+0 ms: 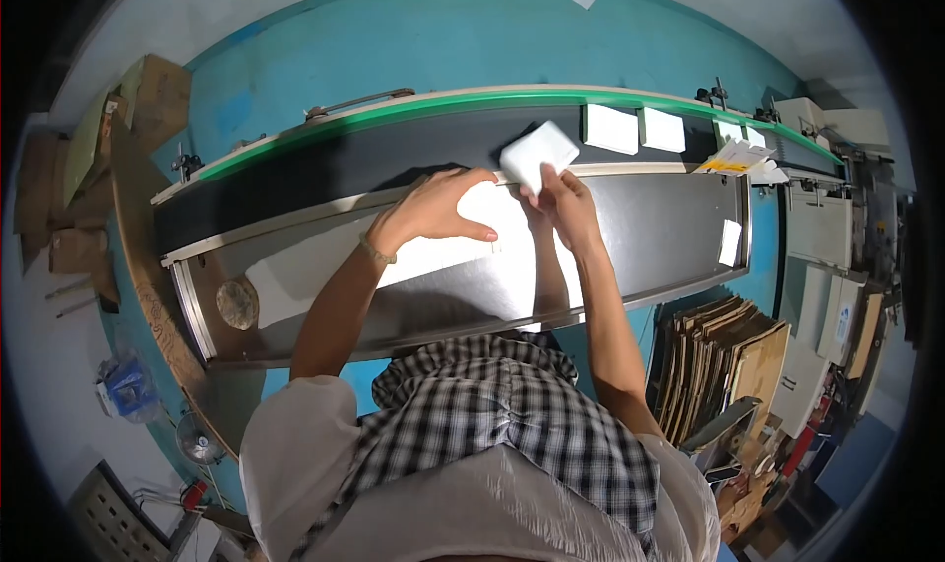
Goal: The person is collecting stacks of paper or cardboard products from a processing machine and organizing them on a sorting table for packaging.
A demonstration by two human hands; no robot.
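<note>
A small white box point(538, 156), slightly blurred, is pinched in my right hand point(565, 206) and hangs tilted over the dark conveyor belt point(285, 200). To its left, my left hand point(433, 211) is open, thumb and fingers spread apart, with nothing visible between them. Both hands are above the shiny steel worktop point(650, 218) that runs along the near side of the belt. Farther right on the belt stand white boxes, among them one larger box point(610, 130) and another box point(661, 130).
A green guide rail point(472, 99) borders the belt's far side. A yellow-and-white printed packet point(734, 156) lies at the right. Flattened cardboard point(704, 365) stands stacked at the lower right. A brown round piece point(237, 304) lies at the worktop's left end, beside a wooden board point(148, 267).
</note>
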